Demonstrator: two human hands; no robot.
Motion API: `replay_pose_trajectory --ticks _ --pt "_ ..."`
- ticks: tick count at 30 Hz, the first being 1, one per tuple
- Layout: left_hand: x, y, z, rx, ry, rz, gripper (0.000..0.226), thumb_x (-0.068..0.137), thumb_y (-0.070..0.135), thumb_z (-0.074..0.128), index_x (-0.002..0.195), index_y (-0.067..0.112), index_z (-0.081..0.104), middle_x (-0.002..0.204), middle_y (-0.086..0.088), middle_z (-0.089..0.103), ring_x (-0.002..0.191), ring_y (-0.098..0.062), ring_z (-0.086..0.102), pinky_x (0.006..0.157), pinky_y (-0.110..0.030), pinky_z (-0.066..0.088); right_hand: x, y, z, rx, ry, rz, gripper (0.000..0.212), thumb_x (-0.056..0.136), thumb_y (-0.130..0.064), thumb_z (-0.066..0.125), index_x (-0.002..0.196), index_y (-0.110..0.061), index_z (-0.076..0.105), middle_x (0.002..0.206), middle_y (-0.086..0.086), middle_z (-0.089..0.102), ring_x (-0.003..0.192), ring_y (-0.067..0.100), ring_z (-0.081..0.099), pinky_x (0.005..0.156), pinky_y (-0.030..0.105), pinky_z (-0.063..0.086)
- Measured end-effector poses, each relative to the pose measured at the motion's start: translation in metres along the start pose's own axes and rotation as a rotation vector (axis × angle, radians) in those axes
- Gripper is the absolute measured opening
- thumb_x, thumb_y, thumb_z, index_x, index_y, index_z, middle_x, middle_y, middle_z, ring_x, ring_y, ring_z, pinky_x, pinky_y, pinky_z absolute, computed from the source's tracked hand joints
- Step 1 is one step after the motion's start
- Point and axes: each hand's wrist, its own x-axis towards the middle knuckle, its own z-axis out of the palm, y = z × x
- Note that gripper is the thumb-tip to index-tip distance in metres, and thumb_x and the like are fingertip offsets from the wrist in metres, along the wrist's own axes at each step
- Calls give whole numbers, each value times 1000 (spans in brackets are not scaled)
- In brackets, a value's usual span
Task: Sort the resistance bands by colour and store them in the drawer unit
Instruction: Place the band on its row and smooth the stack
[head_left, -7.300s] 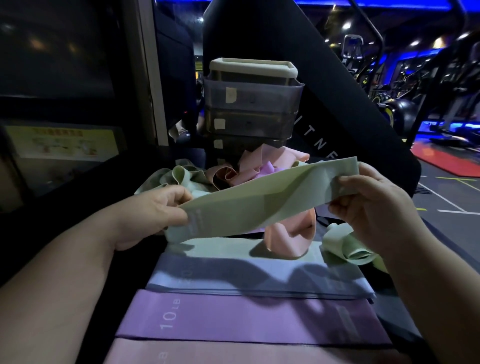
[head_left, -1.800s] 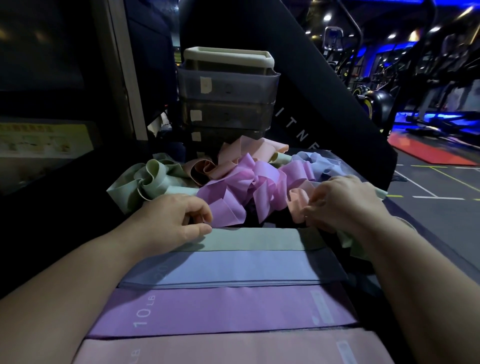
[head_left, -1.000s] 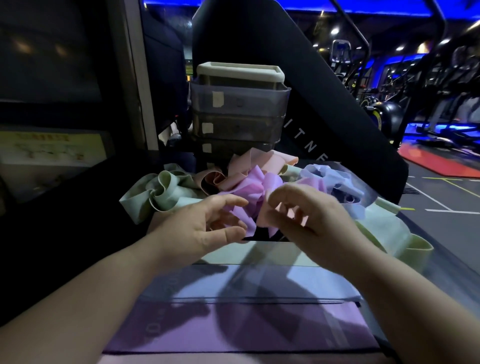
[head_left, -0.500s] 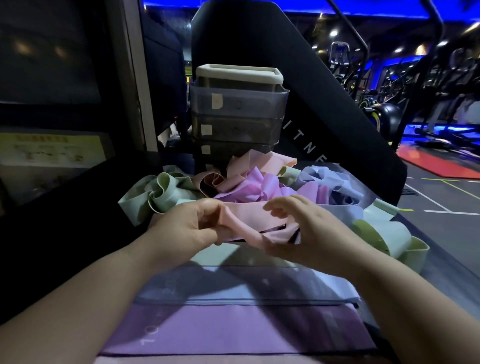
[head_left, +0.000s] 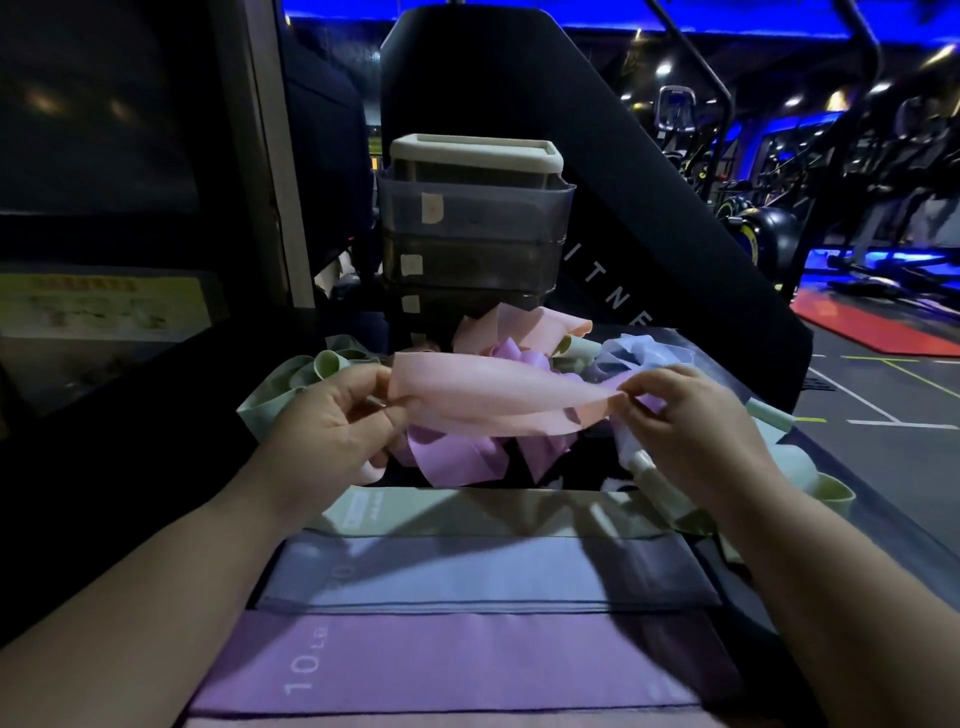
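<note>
1. The left hand (head_left: 332, 421), in the centre left of the frame, pinches the left end of a pink band (head_left: 493, 395) between thumb and curled fingers.
2. The right hand (head_left: 685, 421), in the centre right, pinches the other end of the same band with its fingertips. The band hangs stretched and slightly twisted between the two hands, in the middle of the frame.
3. Below and behind the held band is a loose pile of bands (head_left: 457, 457). It has purple loops in the middle, green loops at the left, a blue bunch at the right and more pink ones at the back.
4. In the lower centre, bands lie flat side by side. There is a green band (head_left: 467, 512) nearest the pile, then a blue band (head_left: 483, 571), then a purple band (head_left: 467, 665) printed "10 LB". The edge of a pale pink strip (head_left: 415, 723) shows at the bottom border.
5. The drawer unit (head_left: 472, 223) stands upright in the upper centre, just behind the pile. It is smoky grey with a pale top, and small paper labels sit on its drawer fronts. All of its drawers look pushed in.
6. A black panel (head_left: 649, 208) with white letters rises behind the unit, and gym machines (head_left: 831, 182) under blue light fill the upper right.
</note>
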Motion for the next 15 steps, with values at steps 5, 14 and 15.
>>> replay_pose_trajectory --ticks 5,14,15 --pt "1 -2 1 -14 21 -12 9 85 26 60 81 18 64 58 -1 60 53 -10 57 68 -44 40 0 -9 -1 613 -47 173 17 95 -21 57 79 -20 63 75 2 73 66 17 69 71 45 58" --pt "-1 3 7 -221 -39 25 25 85 19 51 103 2 55 89 -17 73 83 -25 73 66 -25 57 0 -12 -9 819 -73 -5 18 91 -26 58 75 -30 61 71 -8 63 73 10 57 84 47 47" --pt "-1 2 7 -210 -43 28 24 88 17 49 104 0 55 90 -18 73 83 -25 73 66 -25 58 1 -13 -10 833 -72 -7 16 90 -28 59 74 -28 61 72 -6 61 74 12 56 82 46 46"
